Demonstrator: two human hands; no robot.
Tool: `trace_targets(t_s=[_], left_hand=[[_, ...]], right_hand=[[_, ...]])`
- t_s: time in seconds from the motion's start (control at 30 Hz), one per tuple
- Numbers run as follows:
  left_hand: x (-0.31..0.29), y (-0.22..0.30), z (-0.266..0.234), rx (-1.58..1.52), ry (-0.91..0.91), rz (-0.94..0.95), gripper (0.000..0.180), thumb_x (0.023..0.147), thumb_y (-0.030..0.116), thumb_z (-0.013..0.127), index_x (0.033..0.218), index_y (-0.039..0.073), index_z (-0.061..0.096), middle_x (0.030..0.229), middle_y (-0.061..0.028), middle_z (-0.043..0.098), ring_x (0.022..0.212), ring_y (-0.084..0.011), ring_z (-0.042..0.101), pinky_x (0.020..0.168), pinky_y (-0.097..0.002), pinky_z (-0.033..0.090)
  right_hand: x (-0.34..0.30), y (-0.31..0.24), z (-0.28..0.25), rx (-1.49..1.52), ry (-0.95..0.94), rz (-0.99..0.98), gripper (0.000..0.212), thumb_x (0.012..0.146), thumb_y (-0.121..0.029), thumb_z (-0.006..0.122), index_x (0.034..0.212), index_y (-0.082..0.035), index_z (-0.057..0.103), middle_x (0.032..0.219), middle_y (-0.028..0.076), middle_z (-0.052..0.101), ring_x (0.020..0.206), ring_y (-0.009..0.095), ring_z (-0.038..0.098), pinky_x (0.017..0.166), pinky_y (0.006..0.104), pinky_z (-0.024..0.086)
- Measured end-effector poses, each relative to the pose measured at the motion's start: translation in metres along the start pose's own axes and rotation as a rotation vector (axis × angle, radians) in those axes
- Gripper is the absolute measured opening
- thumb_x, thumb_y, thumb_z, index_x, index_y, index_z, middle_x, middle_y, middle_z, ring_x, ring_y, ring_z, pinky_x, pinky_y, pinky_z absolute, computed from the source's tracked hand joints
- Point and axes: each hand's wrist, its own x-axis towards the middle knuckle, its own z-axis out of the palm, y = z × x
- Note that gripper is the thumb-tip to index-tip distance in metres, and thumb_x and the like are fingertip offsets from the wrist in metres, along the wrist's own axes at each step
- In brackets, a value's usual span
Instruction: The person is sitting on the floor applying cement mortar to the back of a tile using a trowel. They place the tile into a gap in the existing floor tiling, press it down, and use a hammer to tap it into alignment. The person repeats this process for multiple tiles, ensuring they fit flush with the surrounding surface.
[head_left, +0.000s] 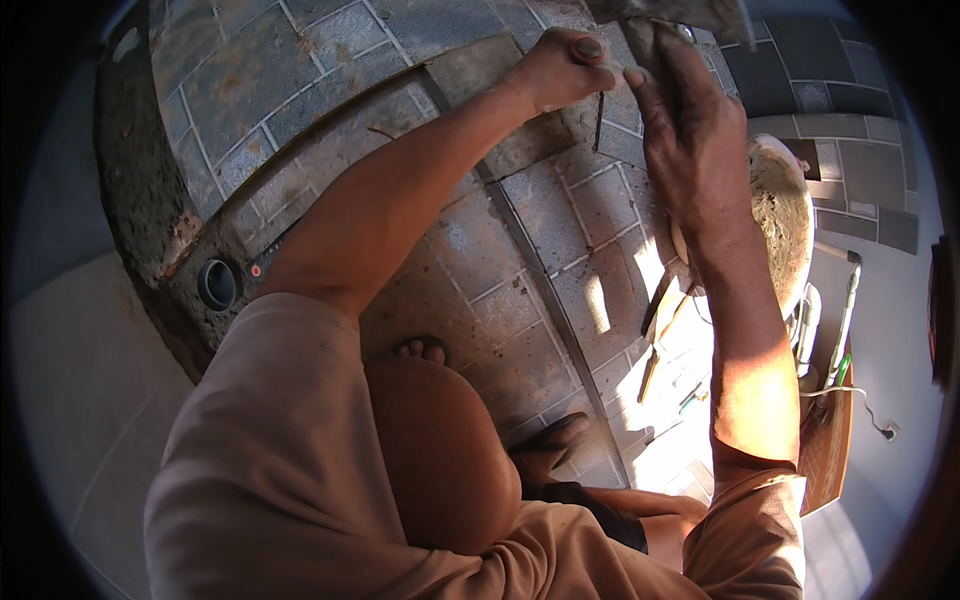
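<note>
My left hand (560,72) is closed round the handle (588,47) of a tool, whose red-orange and dark butt end points up at me. Below that fist shows a thin dark strip (600,122); whether it is the tool's blade I cannot make out. My right hand (695,140) is just to the right, thumb apart and fingers stretched forward to a grey slab (720,15) at the top edge. The fingertips overlap the slab, and their contact is unclear. Beneath both hands lies grey tiled paving (540,215) with pale joints.
A basin of grey mortar (785,225) stands beside my right forearm. Wooden sticks (655,345) lie on the sunlit floor. White pipes (810,325), a brown board (830,450) and a plug on a cable (889,431) are at right. A round pipe opening (217,284) is at left.
</note>
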Motion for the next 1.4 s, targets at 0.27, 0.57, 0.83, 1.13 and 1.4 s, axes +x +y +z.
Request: trace_targets(t_s=[0.27,0.57,0.83,1.13,1.4], left_hand=[[0.0,-0.009,-0.001,0.017,-0.023,0.084,0.022,0.08,0.017,0.083,0.072,0.004,0.066,0.07,0.0008,0.064,0.067,-0.0102,0.057,0.064,-0.0342,0.049],[-0.011,0.001,0.025,0.274,-0.07,0.127,0.034,0.082,0.031,0.082,0.078,0.003,0.064,0.071,-0.011,0.066,0.068,-0.0257,0.063,0.072,-0.0387,0.054],[-0.071,-0.009,0.065,0.481,-0.326,0.479,0.022,0.083,0.018,0.08,0.078,0.006,0.062,0.08,-0.0133,0.065,0.078,-0.0385,0.065,0.073,-0.047,0.052],[-0.066,-0.013,0.062,0.513,-0.355,0.51,0.014,0.076,0.006,0.079,0.081,0.006,0.066,0.082,-0.0126,0.065,0.08,-0.0367,0.067,0.075,-0.048,0.053],[-0.06,-0.019,0.07,0.618,-0.4,0.517,0.015,0.074,0.007,0.079,0.08,0.005,0.065,0.084,-0.013,0.065,0.083,-0.0374,0.066,0.076,-0.0486,0.053]], right_hand=[[-0.002,-0.002,-0.005,0.089,0.016,0.057,0.043,0.107,-0.024,0.067,0.141,0.002,0.062,0.124,0.025,0.075,0.115,0.035,0.074,0.097,0.0454,0.057],[-0.028,0.011,0.005,0.09,0.11,0.044,0.034,0.106,-0.022,0.063,0.131,0.002,0.062,0.099,0.02,0.074,0.088,0.039,0.073,0.082,0.0458,0.057],[-0.143,0.033,0.026,0.489,0.175,0.386,0.038,0.115,-0.03,0.047,0.125,0.006,0.056,0.077,0.007,0.059,0.059,0.013,0.056,0.056,0.0263,0.045],[-0.222,0.051,0.104,0.709,0.448,0.592,0.023,0.116,-0.03,0.046,0.119,-0.009,0.052,0.075,-0.001,0.052,0.06,0.01,0.049,0.052,0.0253,0.043],[-0.184,0.029,0.088,0.557,0.388,0.645,0.03,0.116,-0.027,0.048,0.108,-0.001,0.061,0.083,0.002,0.062,0.076,0.009,0.053,0.067,0.0273,0.045]])
